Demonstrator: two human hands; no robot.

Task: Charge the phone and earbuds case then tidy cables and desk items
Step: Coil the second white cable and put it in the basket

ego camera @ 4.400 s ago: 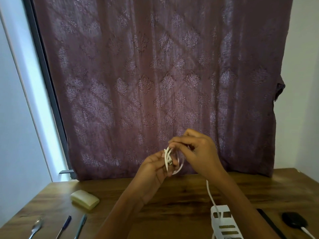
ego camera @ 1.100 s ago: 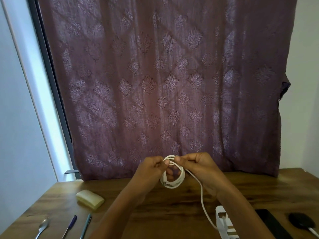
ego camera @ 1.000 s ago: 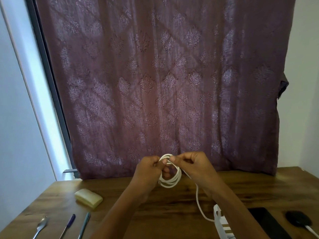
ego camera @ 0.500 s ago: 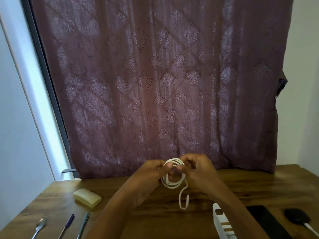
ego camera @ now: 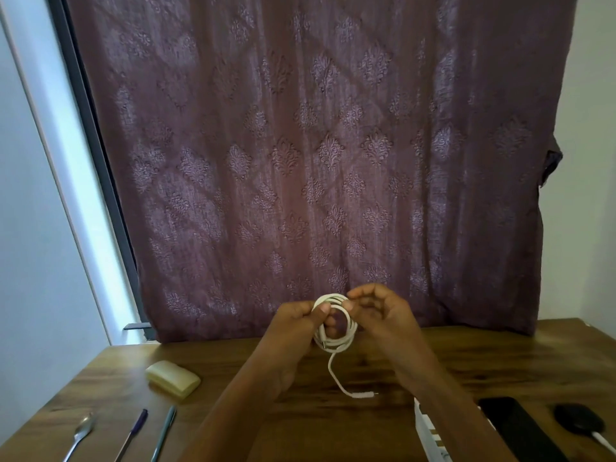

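A white cable (ego camera: 336,343) is wound into a small coil held above the wooden desk (ego camera: 333,425). My left hand (ego camera: 298,323) pinches the coil's top left side. My right hand (ego camera: 380,311) pinches the top right of the coil with thumb and forefinger. A short free end of the cable hangs down, its plug (ego camera: 365,394) lying near the desk surface. A black phone (ego camera: 515,425) lies at the lower right, and beside it a black earbuds case (ego camera: 578,425) has a white cable in it. A white power strip (ego camera: 430,435) shows under my right forearm.
A cream-coloured case (ego camera: 173,380) lies on the desk's left. A spoon (ego camera: 81,433) and two pens (ego camera: 135,431) (ego camera: 164,431) lie at the near left edge. A purple patterned curtain (ego camera: 316,155) hangs behind the desk.
The long trailing cable has been wound into the coil; only a short end with its plug now hangs free. Both hands stay at the coil.
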